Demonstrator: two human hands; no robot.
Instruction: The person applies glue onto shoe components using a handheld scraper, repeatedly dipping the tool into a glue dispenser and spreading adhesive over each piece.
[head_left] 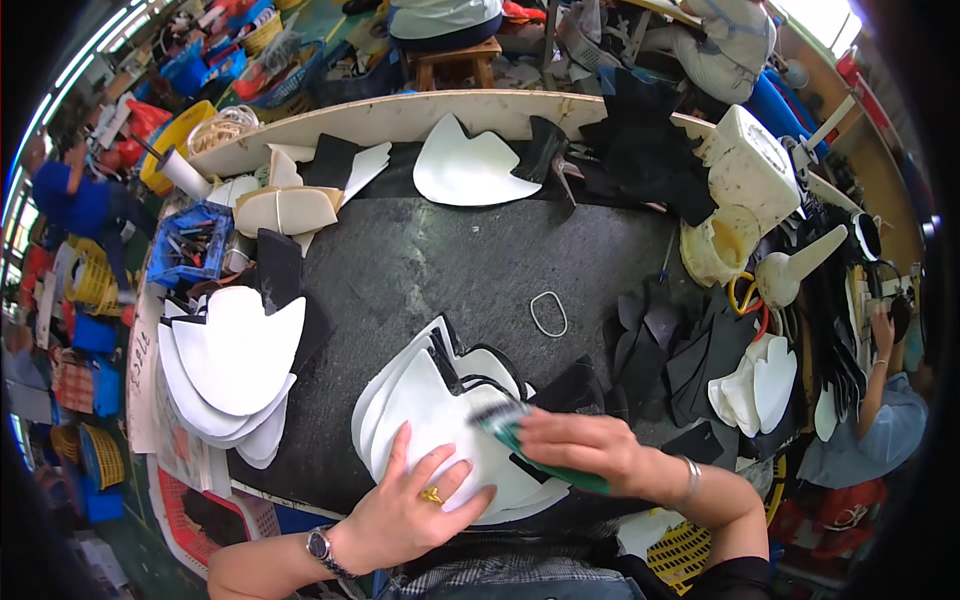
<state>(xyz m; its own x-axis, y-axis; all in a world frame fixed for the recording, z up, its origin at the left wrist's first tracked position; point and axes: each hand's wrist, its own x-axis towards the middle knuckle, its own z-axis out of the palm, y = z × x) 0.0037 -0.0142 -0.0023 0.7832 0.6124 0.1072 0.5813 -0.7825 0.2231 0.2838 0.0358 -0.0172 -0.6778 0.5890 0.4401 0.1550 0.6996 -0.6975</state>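
A stack of white cut pieces with black edging [400, 405] lies on the dark work surface in front of me. My left hand [412, 505] rests on the lower left of the stack, fingers spread, a ring on one of them. In my right hand [590, 448] is a green-handled brush [498, 420]. Its head, slightly smeared by motion, is over the top white piece beside the black edging; whether it touches cannot be made out. Part of the handle is hidden by my fingers.
Another pile of white pieces [240, 350] lies at left, below a blue basket of tools [190, 243]. Black pieces [710, 360], a stained white container [752, 165] and scissors with yellow and red handles [742, 292] are at right. A white loop [549, 314] lies mid-table.
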